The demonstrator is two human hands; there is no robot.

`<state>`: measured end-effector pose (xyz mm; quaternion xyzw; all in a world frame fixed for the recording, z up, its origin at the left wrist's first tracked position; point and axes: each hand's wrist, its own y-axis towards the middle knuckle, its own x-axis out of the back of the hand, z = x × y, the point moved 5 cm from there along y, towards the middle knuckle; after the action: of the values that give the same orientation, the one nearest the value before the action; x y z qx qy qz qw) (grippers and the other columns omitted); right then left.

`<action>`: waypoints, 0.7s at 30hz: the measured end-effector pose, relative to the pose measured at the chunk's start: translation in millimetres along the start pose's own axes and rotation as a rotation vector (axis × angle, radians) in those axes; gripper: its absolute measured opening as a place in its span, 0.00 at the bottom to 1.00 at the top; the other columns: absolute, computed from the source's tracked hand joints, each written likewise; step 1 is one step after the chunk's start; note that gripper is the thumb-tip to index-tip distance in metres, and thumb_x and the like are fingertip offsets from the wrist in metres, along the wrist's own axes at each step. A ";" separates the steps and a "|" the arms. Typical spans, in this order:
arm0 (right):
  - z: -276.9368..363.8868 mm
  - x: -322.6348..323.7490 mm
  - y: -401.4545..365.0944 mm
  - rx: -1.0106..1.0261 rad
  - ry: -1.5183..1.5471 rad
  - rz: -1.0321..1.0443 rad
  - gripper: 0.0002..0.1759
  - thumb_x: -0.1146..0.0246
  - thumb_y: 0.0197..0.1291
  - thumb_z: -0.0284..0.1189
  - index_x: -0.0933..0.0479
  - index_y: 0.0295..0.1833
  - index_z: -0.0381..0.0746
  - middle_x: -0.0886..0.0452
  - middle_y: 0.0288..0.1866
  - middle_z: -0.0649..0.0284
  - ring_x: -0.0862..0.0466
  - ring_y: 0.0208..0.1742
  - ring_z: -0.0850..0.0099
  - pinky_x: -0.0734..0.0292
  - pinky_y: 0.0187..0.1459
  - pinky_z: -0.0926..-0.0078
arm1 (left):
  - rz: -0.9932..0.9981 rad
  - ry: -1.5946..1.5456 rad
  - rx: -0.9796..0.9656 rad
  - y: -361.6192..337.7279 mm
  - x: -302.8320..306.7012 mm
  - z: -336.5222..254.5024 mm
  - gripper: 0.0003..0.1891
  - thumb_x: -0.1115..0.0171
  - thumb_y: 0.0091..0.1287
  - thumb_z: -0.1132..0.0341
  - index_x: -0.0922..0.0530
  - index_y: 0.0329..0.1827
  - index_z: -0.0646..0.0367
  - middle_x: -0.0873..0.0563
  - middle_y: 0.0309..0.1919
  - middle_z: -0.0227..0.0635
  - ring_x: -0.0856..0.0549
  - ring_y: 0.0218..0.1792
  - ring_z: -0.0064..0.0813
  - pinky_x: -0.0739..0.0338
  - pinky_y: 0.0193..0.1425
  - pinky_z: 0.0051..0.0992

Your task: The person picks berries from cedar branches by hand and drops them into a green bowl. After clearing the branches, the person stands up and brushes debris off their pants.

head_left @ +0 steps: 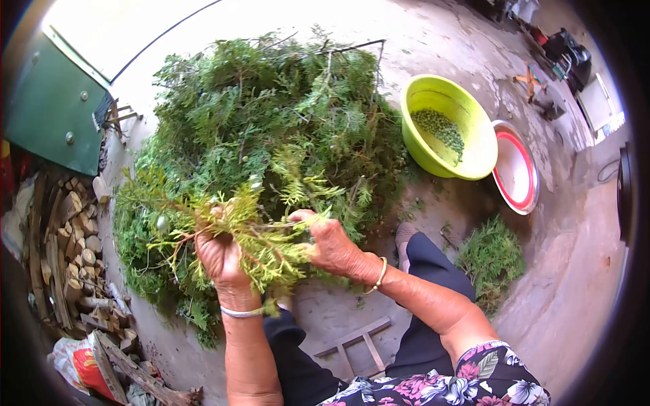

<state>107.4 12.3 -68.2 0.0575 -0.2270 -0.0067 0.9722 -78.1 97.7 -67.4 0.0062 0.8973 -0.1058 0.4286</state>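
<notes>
My left hand is closed around a yellow-green cypress branch in front of my body. My right hand is pinched at the same branch's right side; its fingertips are partly hidden by foliage. A small pale green cone shows at the branch's left. Behind both hands rises a large heap of cut cypress branches. To the right of the heap, a tilted lime-green basin holds many small green cones.
A white basin with a red band leans beside the lime-green one. Near my right leg lies a small pile of sprigs. A wooden frame is on the floor between my legs. Stacked firewood and a green panel stand left.
</notes>
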 end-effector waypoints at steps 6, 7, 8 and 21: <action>-7.2 27.0 20.7 -0.189 0.325 -0.207 0.06 0.42 0.63 0.24 0.23 0.34 0.34 0.18 0.30 0.60 0.20 0.29 0.73 0.24 0.30 0.75 | 0.350 -0.103 0.077 -26.7 -82.9 -21.7 0.38 0.31 0.63 0.61 0.40 0.69 0.71 0.28 0.64 0.54 0.26 0.64 0.47 0.33 0.69 0.46; -8.0 35.7 22.9 -0.386 0.622 -0.132 0.07 0.45 0.68 0.26 0.23 0.37 0.36 0.16 0.34 0.61 0.17 0.32 0.73 0.20 0.32 0.77 | 0.395 0.087 0.007 -26.2 -79.0 -26.2 0.37 0.31 0.63 0.62 0.39 0.69 0.70 0.27 0.63 0.54 0.26 0.63 0.47 0.33 0.69 0.44; -9.5 44.2 25.9 -0.403 0.784 -0.132 0.08 0.46 0.70 0.28 0.24 0.39 0.36 0.16 0.35 0.61 0.15 0.34 0.71 0.17 0.33 0.75 | 0.262 0.272 -0.034 -26.6 -70.0 -27.0 0.34 0.32 0.63 0.63 0.37 0.68 0.69 0.25 0.60 0.52 0.23 0.61 0.44 0.29 0.65 0.40; -9.7 110.2 25.4 -0.192 1.293 -0.084 0.16 0.54 0.75 0.36 0.28 0.51 0.34 0.17 0.40 0.50 0.14 0.45 0.49 0.13 0.39 0.56 | 0.300 1.089 0.237 -48.9 -83.5 39.2 0.13 0.42 0.66 0.69 0.19 0.45 0.73 0.14 0.28 0.34 0.19 0.28 0.19 0.23 0.35 0.20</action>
<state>210.3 34.3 -25.4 -0.0284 0.4072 -0.0291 0.9124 -0.2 48.9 -17.9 0.2350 0.9598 -0.1251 -0.0885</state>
